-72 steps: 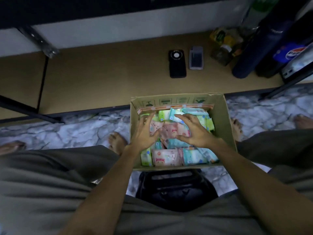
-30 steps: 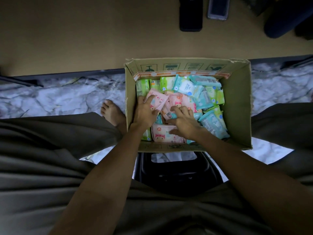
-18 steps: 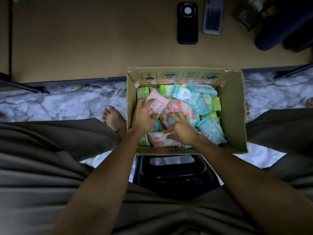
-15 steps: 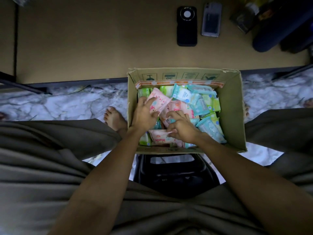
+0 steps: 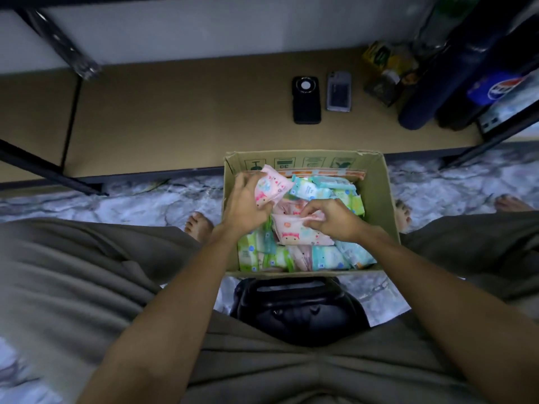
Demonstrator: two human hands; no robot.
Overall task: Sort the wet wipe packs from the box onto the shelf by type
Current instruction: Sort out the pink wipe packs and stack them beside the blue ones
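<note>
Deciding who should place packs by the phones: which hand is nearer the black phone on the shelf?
Left. The left hand, holding a pink pack, is below and slightly left of the black phone. The right hand sits lower in the box, gripping another pink pack.

The cardboard box (image 5: 376,199) is open at the top, so hands can pass in from above; its four walls close off the sides, and packs (image 5: 329,258) fill the floor of it. Both hands already take up the left and middle of the opening, the left hand (image 5: 243,208) at the left wall, the right hand (image 5: 332,218) in the middle. Beyond the box, the shelf (image 5: 175,118) board lies bare along its left and middle. Toward its right end stand a black phone (image 5: 306,100), a grey phone (image 5: 338,91) just beside it, then bottles (image 5: 431,83) crowding the right corner. A slanted metal brace (image 5: 58,42) crosses above the left end.
</note>
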